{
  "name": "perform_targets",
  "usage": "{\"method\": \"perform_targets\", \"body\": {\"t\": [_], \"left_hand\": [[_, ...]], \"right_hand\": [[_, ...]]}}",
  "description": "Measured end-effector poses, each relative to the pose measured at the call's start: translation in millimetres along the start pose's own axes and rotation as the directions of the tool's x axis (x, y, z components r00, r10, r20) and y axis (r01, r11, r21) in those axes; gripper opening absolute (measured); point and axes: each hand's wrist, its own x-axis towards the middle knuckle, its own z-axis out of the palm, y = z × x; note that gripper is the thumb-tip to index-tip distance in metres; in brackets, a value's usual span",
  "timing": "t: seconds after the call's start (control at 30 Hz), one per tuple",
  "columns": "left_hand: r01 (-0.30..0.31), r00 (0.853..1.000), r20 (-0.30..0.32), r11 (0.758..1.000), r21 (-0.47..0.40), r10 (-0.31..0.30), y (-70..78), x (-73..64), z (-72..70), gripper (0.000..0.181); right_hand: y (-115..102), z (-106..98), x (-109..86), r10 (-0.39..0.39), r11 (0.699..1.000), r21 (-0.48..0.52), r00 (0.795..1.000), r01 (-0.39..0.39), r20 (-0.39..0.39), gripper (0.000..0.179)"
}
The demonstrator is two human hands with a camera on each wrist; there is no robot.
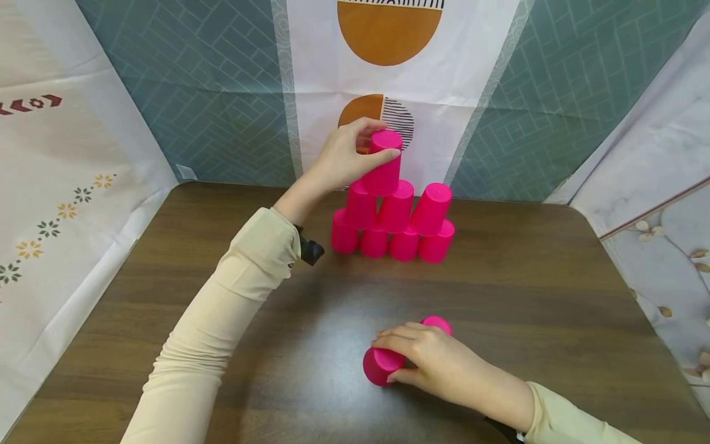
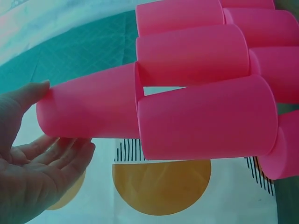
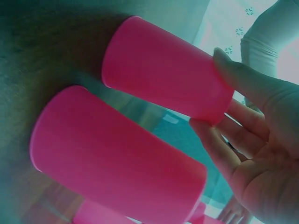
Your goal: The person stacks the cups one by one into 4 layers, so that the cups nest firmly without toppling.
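In the head view, my left hand [image 1: 345, 157] holds a pink cup [image 1: 384, 172], upside down, between thumb and fingers. That cup [image 2: 93, 105] meets the base of two cups in the row below, as the left wrist view shows. Under it stand three inverted pink cups [image 1: 429, 208] in a middle row, on a bottom row of several more [image 1: 403, 246]. Nearer the front, my right hand [image 1: 438, 364] grips another pink cup [image 1: 377, 370] near its base, thumb on one side and fingers on the other. Beside it is a further inverted cup [image 3: 117, 154], partly hidden by the hand in the head view.
The brown wooden table [image 1: 527, 277] carries everything. A patterned green and white cloth [image 1: 222, 98] hangs right behind the stack. More cloth lines the left side [image 1: 61, 172] and the right side [image 1: 654, 185].
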Motion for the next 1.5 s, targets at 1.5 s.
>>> {"method": "perform_targets", "body": {"t": [1.5], "left_hand": [[-0.298, 0.861, -0.468, 0.944, -0.144, 0.200, -14.3, -80.5, 13.4, 0.027]], "right_hand": [[92, -153, 47.4, 0.264, 0.957, 0.239, 0.833, -0.164, -0.486, 0.055]]}}
